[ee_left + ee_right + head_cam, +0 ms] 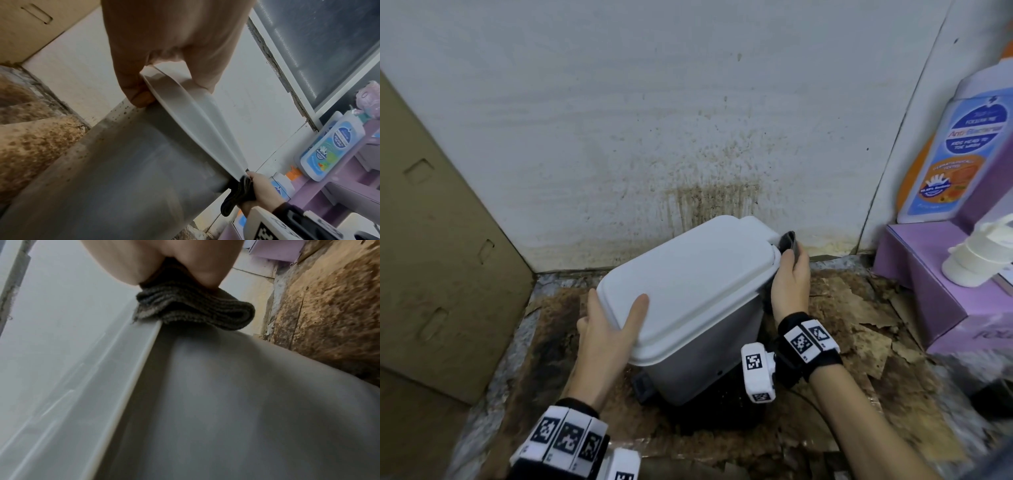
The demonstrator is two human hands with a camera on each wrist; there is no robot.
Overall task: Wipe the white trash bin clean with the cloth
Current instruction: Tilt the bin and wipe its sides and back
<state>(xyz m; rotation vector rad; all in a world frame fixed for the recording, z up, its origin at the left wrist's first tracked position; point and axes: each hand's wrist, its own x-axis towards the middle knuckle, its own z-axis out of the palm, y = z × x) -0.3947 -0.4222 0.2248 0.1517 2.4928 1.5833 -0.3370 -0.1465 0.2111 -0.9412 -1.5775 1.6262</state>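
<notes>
The white trash bin point(688, 284) stands tilted on the dirty floor, lid closed, a black pedal at its base. My left hand point(609, 322) grips the lid's near-left corner, thumb on top and fingers under the rim point(164, 91). My right hand point(791, 277) holds a folded dark grey cloth point(788, 242) and presses it against the bin's far-right corner, just under the lid edge. In the right wrist view the ribbed cloth point(193, 306) sits on the bin's upper side wall point(226, 402), pinched between thumb and fingers. The left wrist view shows the right hand point(261, 188) with the cloth point(238, 194).
A stained white wall point(688, 137) rises right behind the bin. A cardboard box point(431, 240) leans at the left. At the right stands a purple box point(928, 274) with a blue soap bottle point(962, 154) and a white pump top point(976, 253). Torn brown paper point(859, 325) covers the floor.
</notes>
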